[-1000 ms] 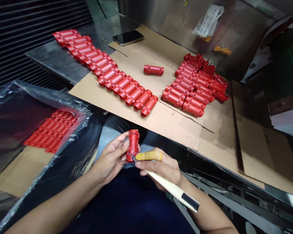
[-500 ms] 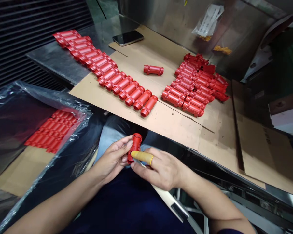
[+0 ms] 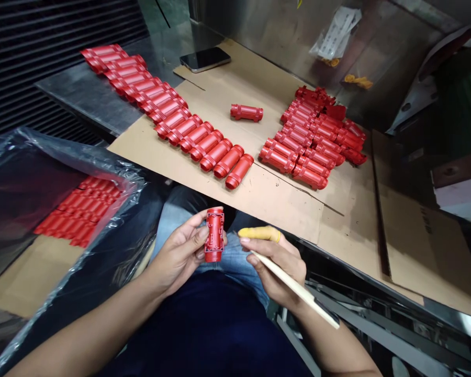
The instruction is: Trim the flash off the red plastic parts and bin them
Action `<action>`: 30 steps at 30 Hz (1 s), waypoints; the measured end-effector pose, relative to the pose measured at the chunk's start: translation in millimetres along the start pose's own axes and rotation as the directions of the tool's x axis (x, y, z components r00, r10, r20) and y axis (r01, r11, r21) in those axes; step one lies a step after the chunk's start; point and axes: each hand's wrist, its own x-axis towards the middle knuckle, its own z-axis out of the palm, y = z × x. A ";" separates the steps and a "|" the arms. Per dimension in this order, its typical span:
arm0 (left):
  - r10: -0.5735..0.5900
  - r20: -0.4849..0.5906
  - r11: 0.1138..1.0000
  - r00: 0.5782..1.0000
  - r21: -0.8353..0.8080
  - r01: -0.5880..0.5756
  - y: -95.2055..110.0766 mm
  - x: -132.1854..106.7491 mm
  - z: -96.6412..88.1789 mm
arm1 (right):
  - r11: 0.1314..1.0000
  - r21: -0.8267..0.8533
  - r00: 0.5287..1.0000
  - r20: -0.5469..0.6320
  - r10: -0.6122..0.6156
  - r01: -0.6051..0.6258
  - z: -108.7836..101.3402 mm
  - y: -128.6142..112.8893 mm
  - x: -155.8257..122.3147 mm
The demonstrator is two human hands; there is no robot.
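Upright above my lap, a red tubular part (image 3: 214, 233) with a pale outlined pattern on its face is gripped between the thumb and fingers of my left hand (image 3: 186, 248). To the right, apart from the part, my right hand (image 3: 277, 259) is closed around a slim cream-handled tool (image 3: 292, 285). The tool's long handle slants down toward my forearm, with a dark patch near its end. A thin dark tip seems to show by my index finger, too small to name. A yellow finger cot (image 3: 259, 233) covers that index finger.
Red tubes in a slanted row (image 3: 198, 136) lie on the cardboard-covered table (image 3: 282, 204). A single tube (image 3: 246, 112) and a stacked pile (image 3: 314, 136) lie farther right. A phone (image 3: 205, 59) rests behind. At left, a plastic-lined box (image 3: 35, 277) holds more red parts.
My right hand has drawn back rightward from the red part, and the cream handle now shows fully. My left hand has turned the part so its patterned face shows.
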 end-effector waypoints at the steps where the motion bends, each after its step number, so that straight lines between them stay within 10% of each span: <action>1: 0.003 -0.003 1.000 1.000 0.009 -0.003 -0.2 -0.5 0.5 | 0.999 0.005 0.998 0.029 -0.054 0.054 1.3 1.0 -0.5; 15: 0.013 0.042 0.997 0.999 0.081 -0.016 -2.9 -6.5 -2.9 | 0.959 -0.039 0.949 0.163 -0.270 0.280 14.8 7.8 -5.2; 21: 0.048 0.054 0.993 0.997 0.106 -0.054 -1.6 -7.9 -4.4 | 0.992 -0.106 0.988 -0.128 -0.082 0.068 6.0 0.3 -11.9; 30: 0.093 0.100 0.962 0.991 0.247 -0.115 -3.1 -6.4 -2.2 | 0.969 -0.213 0.882 -0.472 0.010 -0.125 -28.3 10.1 -14.9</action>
